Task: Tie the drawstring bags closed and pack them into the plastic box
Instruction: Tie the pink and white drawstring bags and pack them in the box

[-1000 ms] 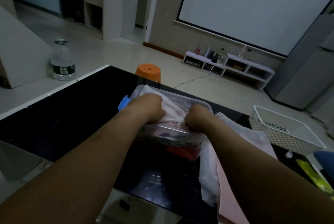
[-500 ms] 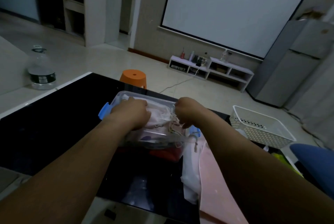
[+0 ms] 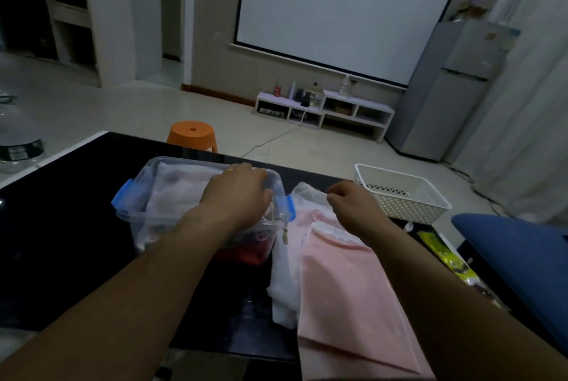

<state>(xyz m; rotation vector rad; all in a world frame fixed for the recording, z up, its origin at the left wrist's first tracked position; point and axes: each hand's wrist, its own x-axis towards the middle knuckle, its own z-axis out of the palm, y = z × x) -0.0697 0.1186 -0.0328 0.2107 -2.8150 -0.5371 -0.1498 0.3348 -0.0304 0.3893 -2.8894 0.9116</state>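
**Packing in progress: one hand in the box, bags waiting beside it**

The plastic box (image 3: 184,161), clear with blue latches, is standing open on the black table (image 3: 76,211). A pale drawstring bag (image 3: 178,193) is lying on top inside it, over darker and red contents showing through the near wall.

The left hand (image 3: 236,193) is resting palm down on that bag at the right end of the box, fingers bent toward the far rim. The fingertips are hidden, so I cannot tell whether it is gripping the cloth or only pressing on it. A cord with a bead (image 3: 284,234) is hanging over the right near corner of the box, just below this hand.

The right hand (image 3: 350,205) is hovering just right of the box, above the bags on the table, fingers curled with the thumb toward the forefinger. Whether it is pinching a cord cannot be told.

A pink bag (image 3: 344,288) is lying flat on the table beside the box, partly covering a white bag (image 3: 285,288).

A white basket (image 3: 402,196) is sitting at the far right of the table. An orange stool (image 3: 192,135) is standing on the floor beyond the table.
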